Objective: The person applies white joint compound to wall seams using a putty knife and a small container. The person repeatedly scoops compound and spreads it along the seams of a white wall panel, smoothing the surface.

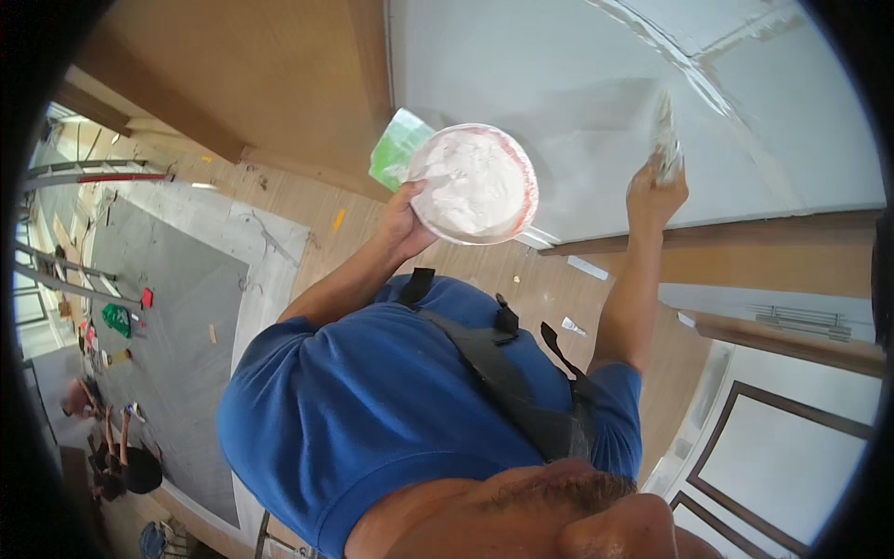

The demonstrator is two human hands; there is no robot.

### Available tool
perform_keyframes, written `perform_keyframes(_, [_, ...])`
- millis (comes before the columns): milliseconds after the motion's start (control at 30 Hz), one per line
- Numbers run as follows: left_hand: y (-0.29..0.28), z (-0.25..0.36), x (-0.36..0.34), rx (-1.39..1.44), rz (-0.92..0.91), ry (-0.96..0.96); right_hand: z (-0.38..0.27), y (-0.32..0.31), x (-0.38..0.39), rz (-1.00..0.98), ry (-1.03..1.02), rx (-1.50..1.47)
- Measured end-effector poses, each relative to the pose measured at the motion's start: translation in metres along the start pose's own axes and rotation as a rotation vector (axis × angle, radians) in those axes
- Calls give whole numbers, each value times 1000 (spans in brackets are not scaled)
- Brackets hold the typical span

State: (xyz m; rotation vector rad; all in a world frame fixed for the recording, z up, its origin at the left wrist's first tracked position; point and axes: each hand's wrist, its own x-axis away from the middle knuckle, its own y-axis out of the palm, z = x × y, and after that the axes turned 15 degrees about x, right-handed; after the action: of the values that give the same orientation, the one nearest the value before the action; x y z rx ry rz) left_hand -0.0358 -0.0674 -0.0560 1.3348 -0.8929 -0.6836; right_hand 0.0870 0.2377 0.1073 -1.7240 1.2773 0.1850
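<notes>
Smooth, pale grey panelling [577, 56] fills the upper part of our view, crossed by rough white seams [694, 70] and edged by flat brown woodwork [251, 74]. Below, we see plank flooring [354, 219] littered with scraps, a grey covering [177, 307] with pale borders, a ladder [93, 177] and, far left, a co-worker [140, 470] in black. Our left hand [407, 224] grips the round tub [535, 191] by its side, near the panelling — thick, lumpy white paste [475, 182] inside, a green-and-white sheet [396, 149] just beside it. Our right hand [656, 196] is closed around a paste-smeared scraper [665, 140] near the seams; whether its blade touches, we cannot tell.
</notes>
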Motion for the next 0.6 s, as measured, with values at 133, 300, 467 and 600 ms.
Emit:
perform_keyframes(133, [15,-2,-7,-37,-58,27,-10,1,51,-275,235,-218])
perform_keyframes(300, [11,4,-23,-98,-38,0,-18,42,81,-624,252,-282])
perform_keyframes(467, [-2,5,-14,-116,-49,-13,-23,64,96,-675,328,-271])
perform_keyframes(600, [3,2,-6,-183,-72,16,-23,75,101,-657,349,-359])
